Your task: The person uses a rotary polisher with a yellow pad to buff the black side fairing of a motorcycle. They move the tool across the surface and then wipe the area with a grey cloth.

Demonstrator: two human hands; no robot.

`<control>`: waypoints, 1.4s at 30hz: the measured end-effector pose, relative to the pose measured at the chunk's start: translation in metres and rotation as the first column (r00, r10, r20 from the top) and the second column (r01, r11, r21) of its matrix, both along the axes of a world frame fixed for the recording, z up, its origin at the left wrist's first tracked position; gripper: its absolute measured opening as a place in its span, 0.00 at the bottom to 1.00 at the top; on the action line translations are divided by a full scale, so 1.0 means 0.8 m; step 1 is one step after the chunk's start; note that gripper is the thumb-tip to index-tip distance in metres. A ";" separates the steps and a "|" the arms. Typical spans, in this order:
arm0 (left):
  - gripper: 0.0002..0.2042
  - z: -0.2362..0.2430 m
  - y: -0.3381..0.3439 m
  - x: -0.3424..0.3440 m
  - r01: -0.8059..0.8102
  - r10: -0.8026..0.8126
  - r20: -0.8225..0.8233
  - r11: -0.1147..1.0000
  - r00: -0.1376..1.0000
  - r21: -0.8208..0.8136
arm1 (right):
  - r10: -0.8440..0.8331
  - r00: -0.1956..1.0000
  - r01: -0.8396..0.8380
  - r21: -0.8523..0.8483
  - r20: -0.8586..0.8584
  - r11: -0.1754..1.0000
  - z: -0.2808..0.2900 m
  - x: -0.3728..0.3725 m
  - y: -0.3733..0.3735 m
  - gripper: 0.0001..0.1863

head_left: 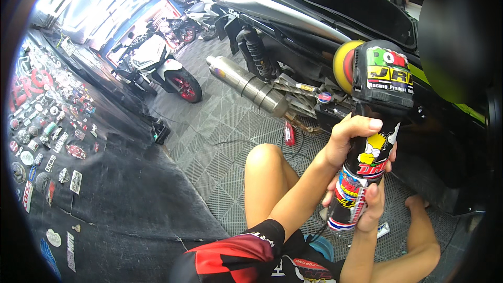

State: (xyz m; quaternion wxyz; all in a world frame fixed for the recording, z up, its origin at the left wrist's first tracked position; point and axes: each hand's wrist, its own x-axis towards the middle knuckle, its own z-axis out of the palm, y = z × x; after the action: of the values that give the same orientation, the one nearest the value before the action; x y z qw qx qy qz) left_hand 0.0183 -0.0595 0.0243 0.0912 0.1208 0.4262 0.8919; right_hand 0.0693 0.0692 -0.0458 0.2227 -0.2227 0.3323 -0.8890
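Left hand (343, 139) and right hand (370, 210) gripping a stickered black polisher (359, 173) beside a scooter (340, 15).
The left hand is curled round the neck below the head, thumb laid across; the right hand wraps the lower handle, its fingers partly hidden. The 2-handed hold probably shares the weight and steadies the yellow foam pad (343, 65), which faces the black bodywork (309, 55); whether they touch, I cannot tell. Upright, the polisher stands before the seated person's body. Beyond are the scooter's silver muffler (246, 86), a red container (289, 133) on grey floor tiles (194, 120) and 1 white motorcycle (157, 57).
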 end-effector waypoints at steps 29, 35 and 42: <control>0.21 -0.001 0.090 -0.016 0.009 0.002 0.064 0.986 0.998 -0.166 | -0.162 0.957 0.198 -0.132 0.240 0.971 -0.034 0.003 0.068 0.42; 0.19 -0.045 0.156 -0.072 0.203 -0.214 -0.128 0.975 0.968 -0.096 | -0.357 0.890 0.395 -0.089 0.283 0.914 -0.038 -0.002 0.077 0.49; 0.19 -0.025 0.136 -0.055 0.124 -0.147 -0.100 0.972 0.984 -0.200 | -0.267 0.941 0.288 -0.079 0.208 0.954 -0.025 -0.001 0.081 0.52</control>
State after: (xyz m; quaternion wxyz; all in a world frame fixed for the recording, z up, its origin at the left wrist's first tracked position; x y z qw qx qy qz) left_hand -0.0256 0.0494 0.0043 0.1388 0.1909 0.5058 0.8297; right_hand 0.0686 0.1340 -0.0661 0.1143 -0.0970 0.2884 -0.9457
